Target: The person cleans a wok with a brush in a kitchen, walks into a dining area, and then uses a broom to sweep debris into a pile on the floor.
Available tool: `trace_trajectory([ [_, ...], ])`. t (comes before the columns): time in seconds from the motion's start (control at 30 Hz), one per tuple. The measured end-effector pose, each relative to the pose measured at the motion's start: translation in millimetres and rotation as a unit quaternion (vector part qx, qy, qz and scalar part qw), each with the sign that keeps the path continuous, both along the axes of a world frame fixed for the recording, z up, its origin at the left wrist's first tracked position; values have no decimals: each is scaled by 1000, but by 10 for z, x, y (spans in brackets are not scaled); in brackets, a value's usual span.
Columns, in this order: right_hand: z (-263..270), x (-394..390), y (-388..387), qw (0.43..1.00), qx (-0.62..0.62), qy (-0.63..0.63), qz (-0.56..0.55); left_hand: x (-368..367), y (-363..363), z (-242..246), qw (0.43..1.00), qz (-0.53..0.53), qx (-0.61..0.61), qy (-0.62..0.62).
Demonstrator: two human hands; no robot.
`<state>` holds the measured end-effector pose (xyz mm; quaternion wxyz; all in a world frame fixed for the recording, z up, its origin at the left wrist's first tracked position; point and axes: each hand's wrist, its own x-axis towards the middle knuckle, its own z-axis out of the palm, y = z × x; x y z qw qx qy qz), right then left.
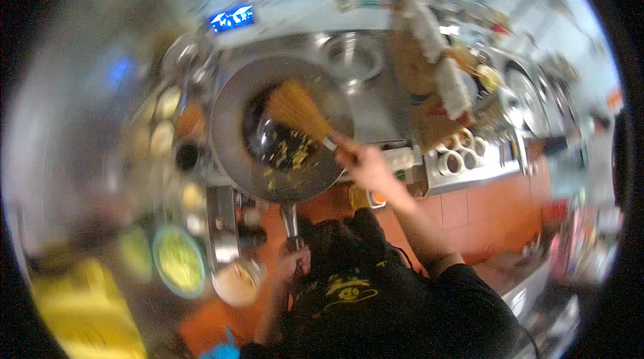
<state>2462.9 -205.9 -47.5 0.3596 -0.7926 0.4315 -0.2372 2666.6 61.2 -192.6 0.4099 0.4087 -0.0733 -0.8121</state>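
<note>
A large wok (pixel 234 173) lies before me with its handle (pixel 290 220) pointing towards my body. My left hand (pixel 296 262) grips that handle near my waist. In my right hand (pixel 365 163) is a bamboo wok brush (pixel 299 107), held by its bound end. The splayed bristles reach down into the dark bottom of the wok. Pale food scraps (pixel 292 155) and some shiny liquid lie in the wok, mostly on the side nearer me. Motion blurs both the brush and my right forearm.
To the left are seasoning containers (pixel 168 102), a bowl of shredded green vegetable (pixel 178 261) and a yellow container or bag (pixel 88 308). A round metal pot (pixel 352 55) sits behind the wok. Several cups (pixel 460 155) stand on the right counter. Another person (pixel 568 153) is at far right.
</note>
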Motion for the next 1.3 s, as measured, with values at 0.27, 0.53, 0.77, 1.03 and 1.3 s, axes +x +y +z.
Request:
trace_trajectory([
  [0.27,-280,890,901,942,46,-124,308,-806,1259,697,939,250,36,-236],
  [0.53,29,1091,2000,814,82,32,575,-1592,2774,1109,867,427,161,-202],
  [0.77,-793,1929,3721,683,118,-60,719,-1959,3713,1008,784,564,168,-197],
  [1.03,-599,2417,4948,595,377,175,688,-2228,3978,630,603,731,315,-41],
  [1.3,-1796,3330,4663,325,131,69,934,-2098,3481,405,505,844,162,-78],
])
